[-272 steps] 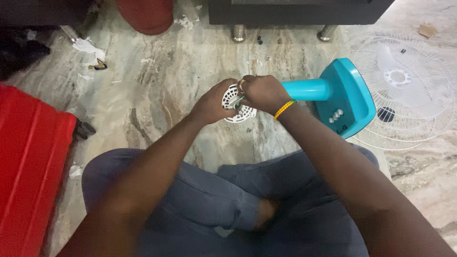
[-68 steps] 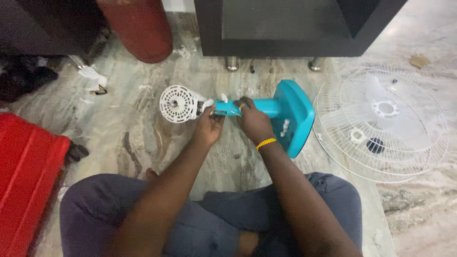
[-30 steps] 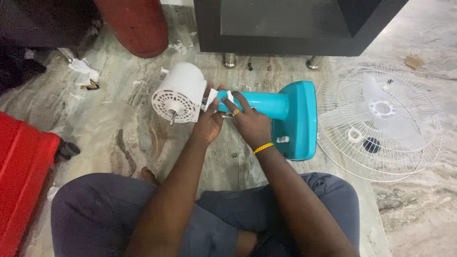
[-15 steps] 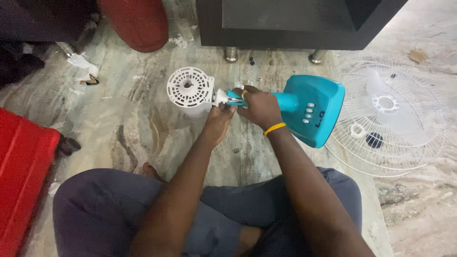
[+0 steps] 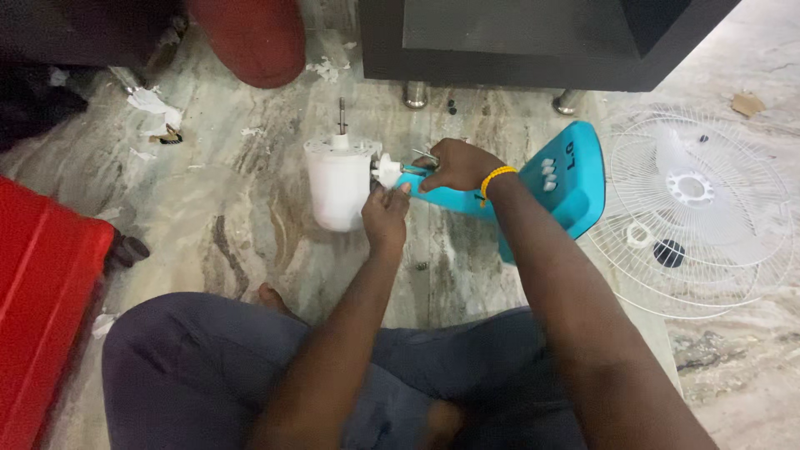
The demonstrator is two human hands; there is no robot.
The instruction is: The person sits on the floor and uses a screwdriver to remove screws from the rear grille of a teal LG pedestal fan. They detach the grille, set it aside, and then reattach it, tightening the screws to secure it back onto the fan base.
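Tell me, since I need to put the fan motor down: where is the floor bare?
Bare marble floor lies between the white motor housing, the red case and the left knee. It is crowded on the right: teal stand, wire fan guard.

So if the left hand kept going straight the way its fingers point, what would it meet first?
The left hand points up and slightly left, fingertips already at the white joint beside the white fan motor housing. It would likely press into that joint first; depth is hard to judge.
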